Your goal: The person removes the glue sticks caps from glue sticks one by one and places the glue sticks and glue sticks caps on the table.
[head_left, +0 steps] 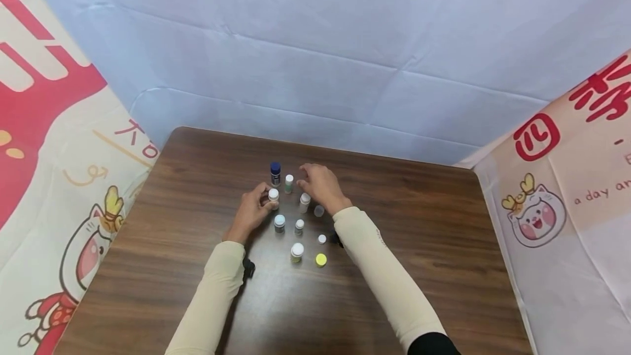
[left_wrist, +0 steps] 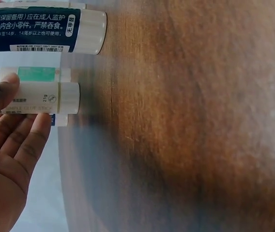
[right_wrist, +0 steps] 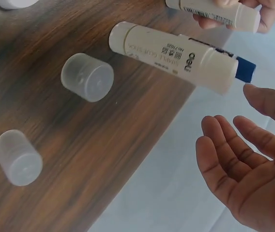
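In the head view my left hand [head_left: 251, 211] grips a white-capped glue stick [head_left: 273, 195] that stands upright, left in the group of glue sticks. The left wrist view shows thumb and fingertips around its white barrel [left_wrist: 38, 99]. My right hand [head_left: 322, 185] holds nothing; its fingers are spread and slightly bent, above and right of another white glue stick [head_left: 304, 202]. That one carries "deli" lettering [right_wrist: 190, 63] in the right wrist view, where my right fingers hover beyond its top end. A green-labelled glue stick [head_left: 288, 183] and a blue-capped one [head_left: 275, 174] stand between and behind the hands.
Nearer me stand a dark-labelled glue stick [head_left: 279, 224], a small white-capped one [head_left: 299, 227] and a larger yellow-labelled one [head_left: 297, 252]. Loose caps lie to their right: a translucent one [head_left: 319, 211], a white one [head_left: 322, 239] and a yellow one [head_left: 321, 259]. The wooden table [head_left: 419, 234] meets a cloth backdrop.
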Demonstrator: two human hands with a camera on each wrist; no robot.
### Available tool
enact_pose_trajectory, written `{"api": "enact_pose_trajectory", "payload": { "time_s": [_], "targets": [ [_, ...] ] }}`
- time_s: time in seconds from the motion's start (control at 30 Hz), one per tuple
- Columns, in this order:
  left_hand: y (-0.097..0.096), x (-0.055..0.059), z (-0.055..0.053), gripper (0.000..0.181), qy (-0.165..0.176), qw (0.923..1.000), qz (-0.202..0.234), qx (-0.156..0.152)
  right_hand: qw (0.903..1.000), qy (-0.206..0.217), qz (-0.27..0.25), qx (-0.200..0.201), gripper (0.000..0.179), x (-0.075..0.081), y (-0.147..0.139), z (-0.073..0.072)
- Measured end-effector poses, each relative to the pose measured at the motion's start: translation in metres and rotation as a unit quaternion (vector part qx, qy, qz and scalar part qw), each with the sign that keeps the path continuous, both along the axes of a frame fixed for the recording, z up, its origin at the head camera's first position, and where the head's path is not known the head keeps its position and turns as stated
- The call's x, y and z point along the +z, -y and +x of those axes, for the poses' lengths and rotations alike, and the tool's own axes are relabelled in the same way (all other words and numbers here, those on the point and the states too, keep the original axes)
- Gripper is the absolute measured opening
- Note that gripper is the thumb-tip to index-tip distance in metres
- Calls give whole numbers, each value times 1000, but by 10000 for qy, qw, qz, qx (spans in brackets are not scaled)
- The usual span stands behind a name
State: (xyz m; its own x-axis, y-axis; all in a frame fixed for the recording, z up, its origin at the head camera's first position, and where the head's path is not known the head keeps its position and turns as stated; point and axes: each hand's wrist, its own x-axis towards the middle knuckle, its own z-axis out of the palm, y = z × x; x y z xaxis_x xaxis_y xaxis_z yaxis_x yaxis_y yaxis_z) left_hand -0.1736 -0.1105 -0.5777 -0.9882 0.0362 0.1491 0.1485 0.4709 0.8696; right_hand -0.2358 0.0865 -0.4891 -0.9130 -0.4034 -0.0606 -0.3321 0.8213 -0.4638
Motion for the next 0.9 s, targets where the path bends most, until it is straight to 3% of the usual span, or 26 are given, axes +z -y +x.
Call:
{"api": "enact_pose_trajectory", "payload": {
  "time_s": [0.23,0.4,0.57,0.73,0.9],
  "targets": [
    [-1,-3,-1,28,-26,9998,190,-56,9986,-51,458,249,37,-3,14,-1],
    [1,-2,-2,28,-115,9997,193,-64,9951,-312,782,524,36,-9,23,-4],
    [1,-2,-3,28,-143,9999,65,-46,9894,-577,1103,753,33,-15,32,-7],
    [1,-2,-2,27,-74,9997,200,-89,9803,-845,1451,1037,25,-18,38,-7],
    [2,0,-2,26,-92,9997,212,-79,9806,-844,1405,1075,18,-15,38,-6]
  ]
}}
